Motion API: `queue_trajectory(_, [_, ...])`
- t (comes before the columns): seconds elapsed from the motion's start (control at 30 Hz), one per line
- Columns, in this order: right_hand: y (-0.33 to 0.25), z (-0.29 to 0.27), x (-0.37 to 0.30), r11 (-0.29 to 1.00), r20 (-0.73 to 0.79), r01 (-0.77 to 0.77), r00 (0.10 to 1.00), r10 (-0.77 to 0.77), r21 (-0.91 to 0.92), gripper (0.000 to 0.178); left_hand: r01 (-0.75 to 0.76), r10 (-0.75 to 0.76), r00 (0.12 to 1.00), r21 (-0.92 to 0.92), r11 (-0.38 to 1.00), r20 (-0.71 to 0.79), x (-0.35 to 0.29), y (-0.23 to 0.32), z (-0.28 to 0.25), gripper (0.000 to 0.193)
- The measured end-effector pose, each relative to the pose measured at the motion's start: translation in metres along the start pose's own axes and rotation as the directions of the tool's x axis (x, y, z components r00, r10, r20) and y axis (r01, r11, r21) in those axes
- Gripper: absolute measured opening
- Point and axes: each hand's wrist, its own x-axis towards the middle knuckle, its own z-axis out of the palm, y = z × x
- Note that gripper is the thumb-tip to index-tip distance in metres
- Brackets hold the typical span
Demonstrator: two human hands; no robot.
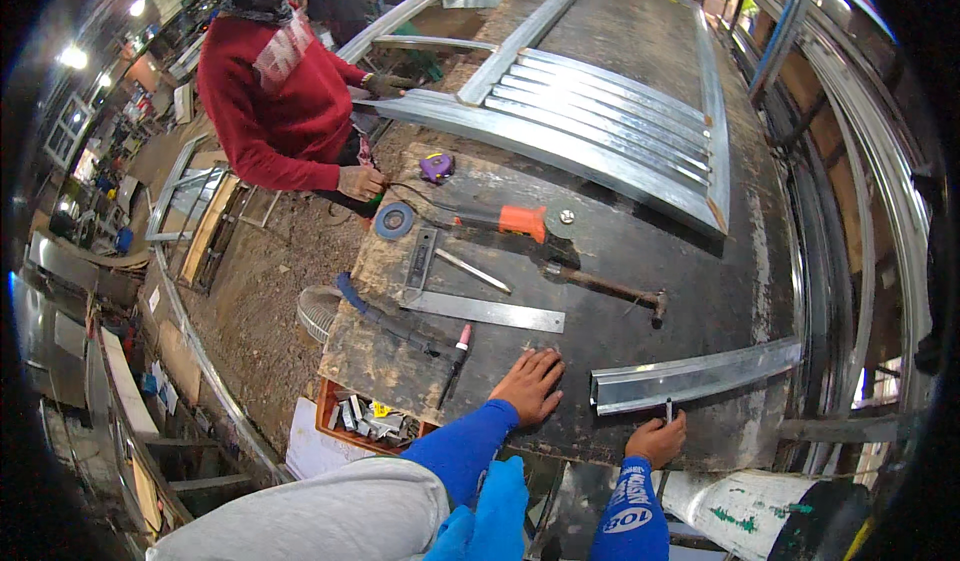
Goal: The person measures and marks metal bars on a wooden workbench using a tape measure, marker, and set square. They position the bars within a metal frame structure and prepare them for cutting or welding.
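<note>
Head view: the right hand [655, 442] grips a slim pen-like tool [669, 410], roughly upright, at the near side of the metal channel [690, 377], which lies on the workbench [700, 296]; the left hand [530, 388] (palm down, fingers spread) rests near the metal square [485, 311]

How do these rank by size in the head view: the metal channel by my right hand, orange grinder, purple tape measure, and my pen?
Largest to smallest:
Metal channel
Orange grinder
Purple tape measure
Pen, partly hidden by the right hand
</note>
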Motion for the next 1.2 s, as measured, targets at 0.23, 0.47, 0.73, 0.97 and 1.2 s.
queue_trajectory(0.23, [-0.002, -0.003, 0.005, 0.999, 0.037, 0.000, 0.999, 0.002, -0.043, 0.049, 0.024, -0.025, 1.000, -0.023, 0.999, -0.011, -0.002, 0.002, -0.002, 0.058])
queue_trajectory(0.47, [-0.008, -0.011, 0.004, 1.000, 0.039, -0.016, 0.999, 0.017, -0.010, 0.047, 0.048, -0.048, 0.998, -0.003, 0.999, 0.040, -0.001, 0.008, -0.010, 0.058])
queue_trajectory(0.73, [-0.010, -0.013, 0.003, 0.999, 0.043, -0.017, 0.999, 0.019, -0.047, 0.043, 0.026, -0.026, 1.000, -0.022, 0.999, -0.005, -0.002, 0.004, -0.005, 0.059])
queue_trajectory(0.97, [-0.007, -0.010, 0.002, 1.000, 0.026, -0.027, 0.999, 0.027, -0.010, 0.044, 0.019, -0.019, 1.000, -0.045, 0.999, -0.021, -0.001, 0.004, -0.006, 0.059])
queue_trajectory(1.2, [-0.012, -0.014, 0.005, 0.999, 0.029, -0.016, 0.999, 0.018, -0.042, 0.041, 0.011, -0.013, 0.999, -0.029, 1.000, -0.051, -0.001, 0.003, -0.003, 0.057])
